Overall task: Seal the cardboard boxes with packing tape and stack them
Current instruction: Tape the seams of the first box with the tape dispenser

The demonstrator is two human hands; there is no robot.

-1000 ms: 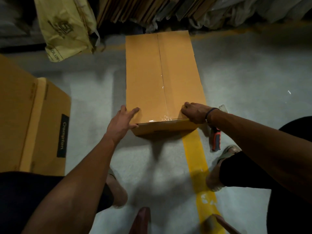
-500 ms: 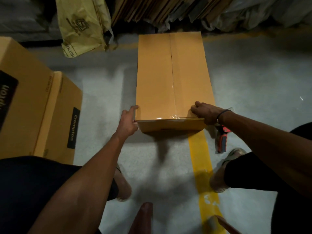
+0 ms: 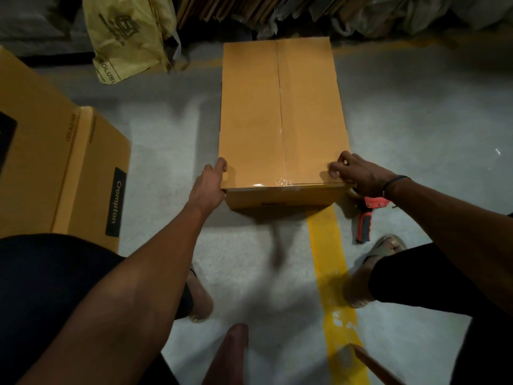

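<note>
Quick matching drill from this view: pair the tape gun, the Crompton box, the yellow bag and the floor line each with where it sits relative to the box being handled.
Things:
1. tape gun
2. Crompton box
3. yellow bag
4. floor line

Places:
A. far left of the box, by the stacked cardboard
B. on the floor, under the right wrist
C. runs from the box's near end toward the person
D. left of the box, beside the left arm

Pairs: 1-B, 2-D, 3-A, 4-C

A single head-worn wide-angle view looks steeply down and forward, close over the floor (image 3: pixel 416 112).
</note>
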